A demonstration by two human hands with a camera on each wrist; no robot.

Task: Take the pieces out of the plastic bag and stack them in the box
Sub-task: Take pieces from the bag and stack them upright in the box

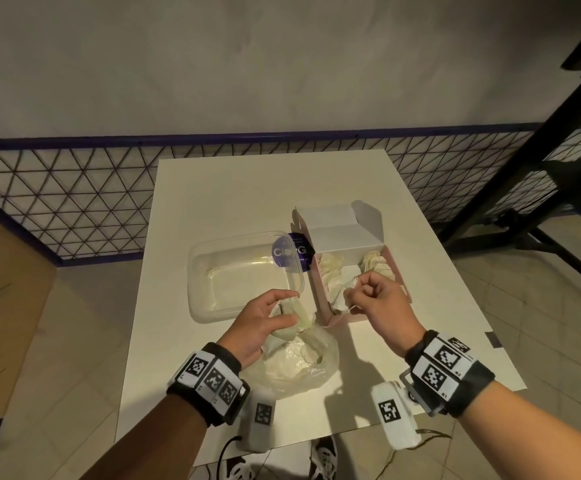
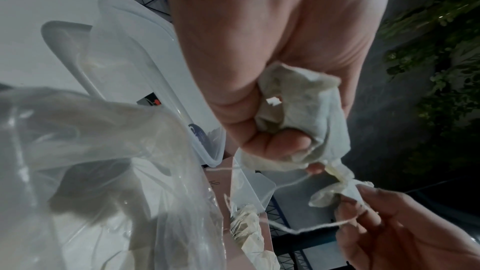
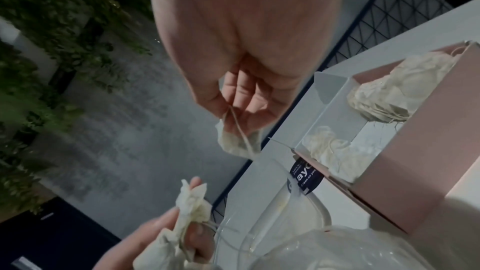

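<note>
Part done: some pieces [image 1: 330,271] lay in box [image 1: 320,299] w/ more in bag [image 1: 299,368] at desk's [image 1: 247,188] near edge; left hand [image 1: 265,323] gripped one, right hand [image 1: 375,296] pinched another's string.

Both forearms are bare, with no sleeves, and each wrist carries a black band [image 1: 450,372] faced with white tiles printed with black-and-white square markers. Under each band hangs a white, rounded camera housing [image 1: 394,415] bearing one more such marker; the one at the lower left of the frame [image 1: 259,422] trails a thin black cable [image 1: 225,452]. At the bottom edge, two black-and-white patterned shoes [image 1: 323,460] show.
</note>
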